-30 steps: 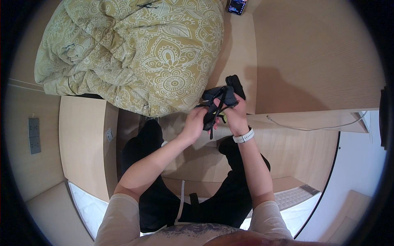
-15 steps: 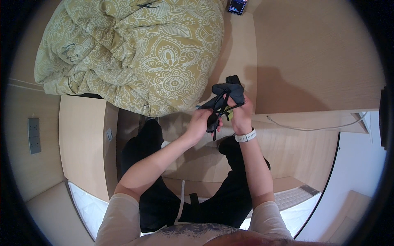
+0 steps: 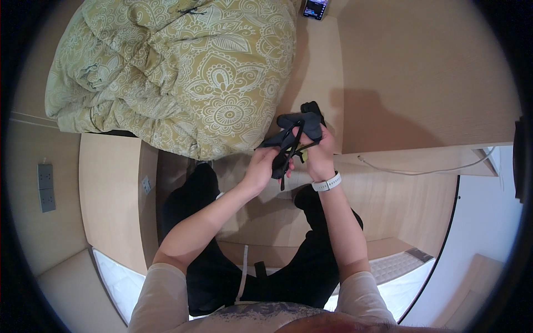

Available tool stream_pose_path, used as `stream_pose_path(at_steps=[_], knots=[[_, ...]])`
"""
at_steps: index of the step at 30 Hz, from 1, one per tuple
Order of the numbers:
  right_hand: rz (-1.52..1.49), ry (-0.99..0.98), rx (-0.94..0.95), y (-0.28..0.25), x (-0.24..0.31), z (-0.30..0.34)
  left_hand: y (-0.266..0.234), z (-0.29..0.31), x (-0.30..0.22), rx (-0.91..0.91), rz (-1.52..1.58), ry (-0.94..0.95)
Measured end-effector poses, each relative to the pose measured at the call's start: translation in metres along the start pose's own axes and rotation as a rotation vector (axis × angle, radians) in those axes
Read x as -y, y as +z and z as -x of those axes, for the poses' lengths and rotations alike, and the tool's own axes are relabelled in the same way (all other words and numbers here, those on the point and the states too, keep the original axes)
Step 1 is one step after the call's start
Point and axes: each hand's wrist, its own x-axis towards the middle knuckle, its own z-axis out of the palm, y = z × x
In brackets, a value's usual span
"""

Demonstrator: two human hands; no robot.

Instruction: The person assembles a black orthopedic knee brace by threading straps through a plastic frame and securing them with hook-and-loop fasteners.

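Black strapped item (image 3: 297, 133) now raised slightly higher above wooden ledge (image 3: 322, 77) than a second ago. Right hand (image 3: 319, 158) clamped on its bulk; left hand (image 3: 265, 166) pinching dangling strap, pulled downward. Green patterned quilt (image 3: 177, 72) alongside, unmoved. Judged: strap adjustment underway.

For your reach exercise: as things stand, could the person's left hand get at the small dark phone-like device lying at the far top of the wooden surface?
Probably not at once. The left hand and right hand are both busy in a grip on the black strapped object; the small dark device lies well beyond, though the wooden surface between looks unobstructed.
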Motion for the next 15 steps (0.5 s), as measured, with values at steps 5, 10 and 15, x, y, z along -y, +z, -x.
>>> stream_pose_path(at_steps=[5,10,15], knots=[[0.019,-0.016,-0.033,0.005,-0.009,0.004,0.0,-0.001,0.01,-0.021,0.034,-0.011],[0.066,0.201,0.071,0.015,0.004,0.011,0.0,0.002,0.001,-0.08,0.022,0.019],[0.038,-0.034,0.021,0.0,-0.006,-0.003,-0.003,0.0,0.002,-0.007,-0.035,0.02]])
